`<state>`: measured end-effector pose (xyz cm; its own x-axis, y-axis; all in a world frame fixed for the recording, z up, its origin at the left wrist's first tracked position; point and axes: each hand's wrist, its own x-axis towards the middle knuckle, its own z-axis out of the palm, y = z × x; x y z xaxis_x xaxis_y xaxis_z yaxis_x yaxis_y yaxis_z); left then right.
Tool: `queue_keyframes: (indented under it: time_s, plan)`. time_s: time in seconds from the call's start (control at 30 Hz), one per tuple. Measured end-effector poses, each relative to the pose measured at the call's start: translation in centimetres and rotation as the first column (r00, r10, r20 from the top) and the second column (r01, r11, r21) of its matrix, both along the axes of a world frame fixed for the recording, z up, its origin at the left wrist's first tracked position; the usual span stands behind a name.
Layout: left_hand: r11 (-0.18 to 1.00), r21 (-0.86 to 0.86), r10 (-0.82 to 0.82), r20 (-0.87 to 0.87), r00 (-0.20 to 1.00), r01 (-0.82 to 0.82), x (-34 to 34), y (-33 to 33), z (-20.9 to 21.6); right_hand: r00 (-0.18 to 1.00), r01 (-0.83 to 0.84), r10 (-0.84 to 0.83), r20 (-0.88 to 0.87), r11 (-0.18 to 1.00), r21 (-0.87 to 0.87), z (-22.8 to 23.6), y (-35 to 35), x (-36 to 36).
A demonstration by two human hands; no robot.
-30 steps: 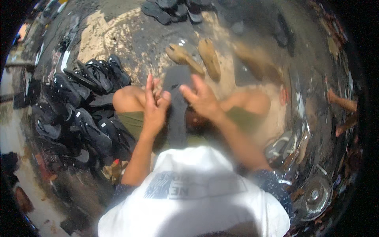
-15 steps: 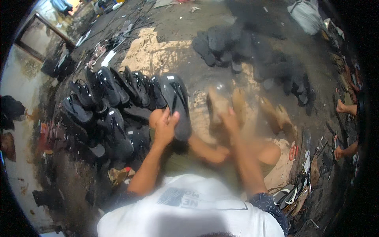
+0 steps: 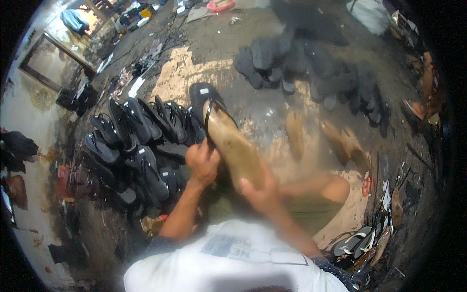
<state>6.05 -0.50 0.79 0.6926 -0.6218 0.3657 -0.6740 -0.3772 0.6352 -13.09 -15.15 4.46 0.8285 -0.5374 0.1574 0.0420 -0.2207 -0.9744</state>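
Observation:
My left hand (image 3: 203,163) is closed on a black thong sandal (image 3: 201,91), tilted up in front of me with a small white label near its toe. A tan foot-shaped shoe last (image 3: 231,141) lies over the sandal, its toe end under the glossy black strap. Round the heel end of that last, my right hand (image 3: 261,192) is wrapped with the thumb on top. The last hides most of the sandal's footbed. Beside my left hand, several finished-looking black sandals (image 3: 141,121) stand and lean in rows. Farther right, another tan last (image 3: 294,134) rests on the floor.
Two more lasts (image 3: 340,141) lie near my right knee. Dark sole-shaped pieces (image 3: 275,58) are heaped beyond. Red-handled scissors (image 3: 367,186) and white-strapped sandals (image 3: 349,242) are at right. Cardboard (image 3: 170,73) covers part of the floor; a pale sack (image 3: 369,15) stands far right.
My right hand has brought the last leftward from beside the sandal and onto it, with its toe now under the strap. My left hand still holds the sandal, now angled more to the left.

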Motion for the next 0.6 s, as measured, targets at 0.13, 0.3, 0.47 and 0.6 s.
queue_keyframes:
  time_s: [0.13, 0.3, 0.47, 0.6]
  plan:
    - [0.77, -0.638, -0.388, -0.478, 0.788, -0.008, 4.6, -2.8, 6.8, 0.987, -0.029, 0.048, 0.151, 0.991, -0.128, -0.9, -0.2, -0.2]
    - [0.297, -0.952, -0.806, -0.29, 0.516, -0.072, 5.2, -7.2, 12.8, 0.946, -0.006, 0.058, 0.318, 0.987, -0.161, -0.7, 0.9, 0.1]
    - [0.247, -0.949, -0.798, -0.314, 0.514, -0.197, 1.1, -8.5, 11.7, 0.92, 0.09, -0.044, 0.389, 0.991, -0.1, 0.2, 1.8, 0.8]
    - [0.601, -0.74, -0.428, -0.617, 0.66, -0.303, -0.6, -8.2, 11.8, 0.921, 0.168, -0.056, 0.386, 0.95, -0.262, -0.3, 1.0, 1.4]
